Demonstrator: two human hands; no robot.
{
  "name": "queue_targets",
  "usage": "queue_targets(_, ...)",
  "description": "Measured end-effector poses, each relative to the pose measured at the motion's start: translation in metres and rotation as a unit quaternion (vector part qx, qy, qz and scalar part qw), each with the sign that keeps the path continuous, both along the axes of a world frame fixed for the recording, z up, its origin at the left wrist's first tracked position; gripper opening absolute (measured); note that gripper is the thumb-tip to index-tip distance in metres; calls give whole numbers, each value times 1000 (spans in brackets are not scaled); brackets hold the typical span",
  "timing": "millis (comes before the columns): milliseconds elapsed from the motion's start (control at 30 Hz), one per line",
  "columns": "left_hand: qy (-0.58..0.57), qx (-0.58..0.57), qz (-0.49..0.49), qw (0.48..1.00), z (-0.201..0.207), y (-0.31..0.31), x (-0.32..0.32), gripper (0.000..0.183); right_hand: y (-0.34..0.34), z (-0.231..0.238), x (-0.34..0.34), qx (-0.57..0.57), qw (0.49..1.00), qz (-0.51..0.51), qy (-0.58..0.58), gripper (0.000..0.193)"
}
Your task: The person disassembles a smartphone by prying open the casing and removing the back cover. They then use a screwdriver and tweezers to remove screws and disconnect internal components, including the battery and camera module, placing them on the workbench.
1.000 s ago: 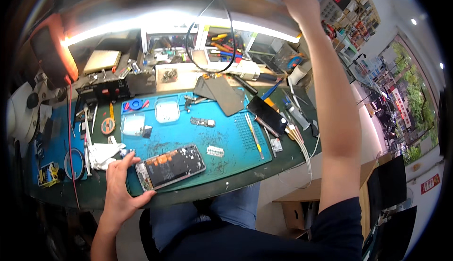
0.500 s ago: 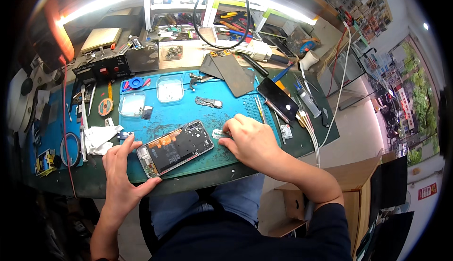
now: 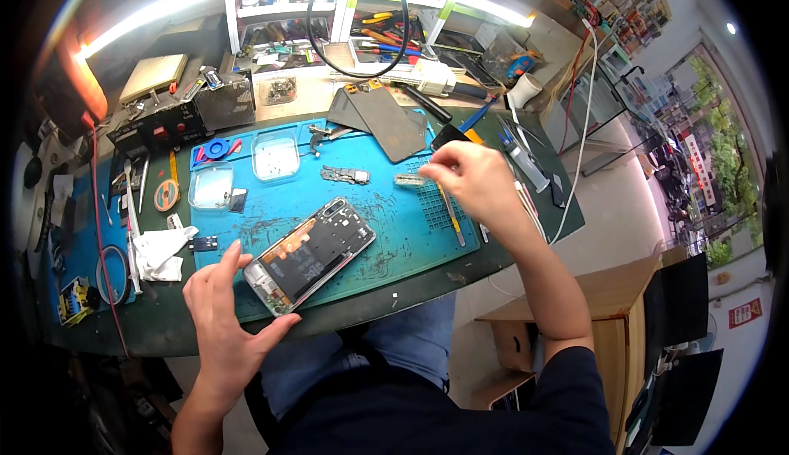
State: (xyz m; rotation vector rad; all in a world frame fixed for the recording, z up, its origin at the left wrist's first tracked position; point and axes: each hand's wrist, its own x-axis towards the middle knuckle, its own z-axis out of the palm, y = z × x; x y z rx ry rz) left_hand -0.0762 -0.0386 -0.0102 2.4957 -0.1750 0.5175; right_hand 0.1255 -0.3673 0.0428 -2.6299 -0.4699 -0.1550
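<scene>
An opened smartphone [image 3: 316, 251] lies slanted on the blue work mat [image 3: 246, 229], its black battery, orange flex cable and circuit parts exposed. My left hand [image 3: 226, 307] grips its lower-left end, with the thumb along the near edge and the fingers at the far side. Further right, my right hand [image 3: 468, 180] is raised over the mat's gridded part. Its thumb and fingers pinch a small, thin, pale metallic plate [image 3: 409, 180], whose exact kind is unclear. Between the phone and the plastic trays lies a narrow grey phone part [image 3: 345, 175].
Two clear plastic trays [image 3: 275, 156] sit on the mat's far left. Dark flat panels [image 3: 394, 130] lie at its back edge. Tweezers [image 3: 452, 217] rest near my right hand. White tissue [image 3: 160, 251] is at left. A black cable loop [image 3: 312, 27] hangs over the bench.
My right hand has lifted and moved away from the phone, up and right, carrying the small plate. The phone has turned slightly and shifted right in my left hand. The view has shifted too.
</scene>
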Motion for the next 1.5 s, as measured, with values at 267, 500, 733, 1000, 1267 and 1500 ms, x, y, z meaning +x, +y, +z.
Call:
queue_targets(267, 0, 14, -21, 1000, -3, -18, 19, 102, -14, -24, -34, 1, 999, 13, -29, 43)
queue_targets(500, -17, -48, -63, 997, -5, 1, 6, 76, -21, -23, -53, 184, 982, -8, 38, 27)
queue_targets(733, -41, -7, -111, 993, -5, -4, 11, 42, 29, -22, -115, 559, 754, 106, 329, 35)
queue_targets(1000, -52, 21, -142, 988, -8, -2, 11, 40, 70, -22, -114, 212, 919, 328, 57, 35)
queue_targets(1267, -60, 30, -149, 987, -9, -1, 9, 29, 81, -23, -104, 186, 915, 348, 79, 34)
queue_targets(1500, -60, 27, -159, 985, -11, 1, 10, 29, 83, -16, -100, 162, 917, 346, 112, 31)
